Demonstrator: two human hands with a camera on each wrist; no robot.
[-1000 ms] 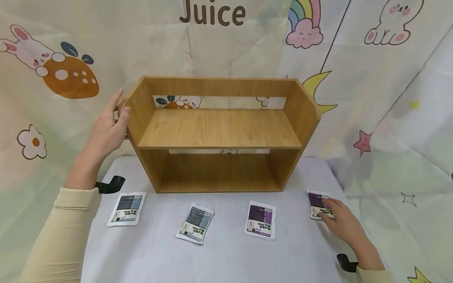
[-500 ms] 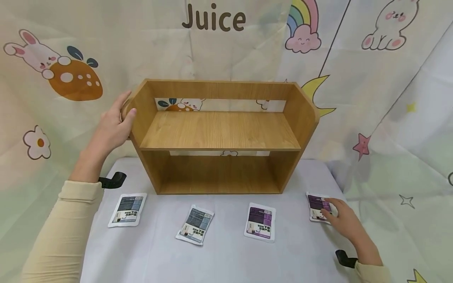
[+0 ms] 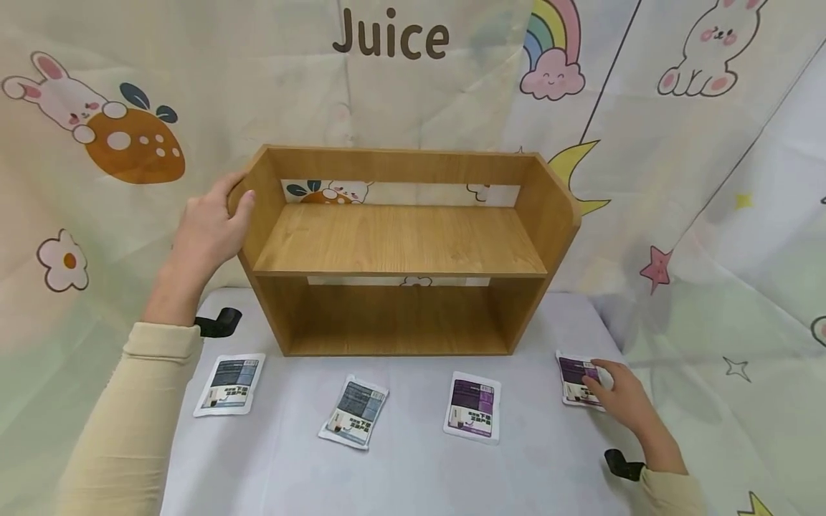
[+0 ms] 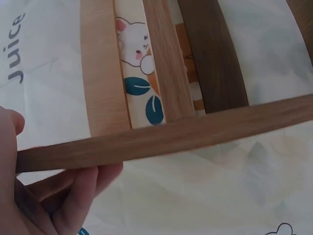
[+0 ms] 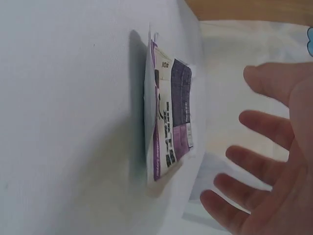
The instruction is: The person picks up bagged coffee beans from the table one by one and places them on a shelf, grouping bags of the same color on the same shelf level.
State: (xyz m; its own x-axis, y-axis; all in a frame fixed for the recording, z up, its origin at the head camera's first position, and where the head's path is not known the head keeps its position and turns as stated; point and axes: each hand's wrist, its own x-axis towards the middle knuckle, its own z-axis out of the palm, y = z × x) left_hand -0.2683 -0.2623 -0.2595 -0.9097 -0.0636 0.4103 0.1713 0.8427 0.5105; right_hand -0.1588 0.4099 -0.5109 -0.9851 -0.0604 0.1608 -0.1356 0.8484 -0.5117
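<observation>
My left hand (image 3: 209, 229) grips the upper left side of a two-tier wooden shelf (image 3: 400, 240). In the left wrist view, the fingers (image 4: 80, 196) bend under the edge of its side panel (image 4: 195, 132). Over at the right, my right hand (image 3: 622, 398) hovers by a flat white pouch with a purple label (image 3: 574, 378). The right wrist view shows that pouch (image 5: 168, 117) lying on the cloth, a gap between it and the spread, relaxed fingers (image 5: 259, 161). No pouch is on either shelf tier.
Another purple-labelled pouch (image 3: 473, 406) lies right of centre. Two blue-grey-labelled pouches, one tilted (image 3: 355, 412) and one at the left (image 3: 230, 385), share the white-covered table (image 3: 413, 480). A printed cloth backdrop (image 3: 452, 93) hangs behind the shelf.
My left hand has shifted slightly down and right at the shelf's side. The right hand's fingers have drawn back a little from the pouch. Head view has shifted slightly.
</observation>
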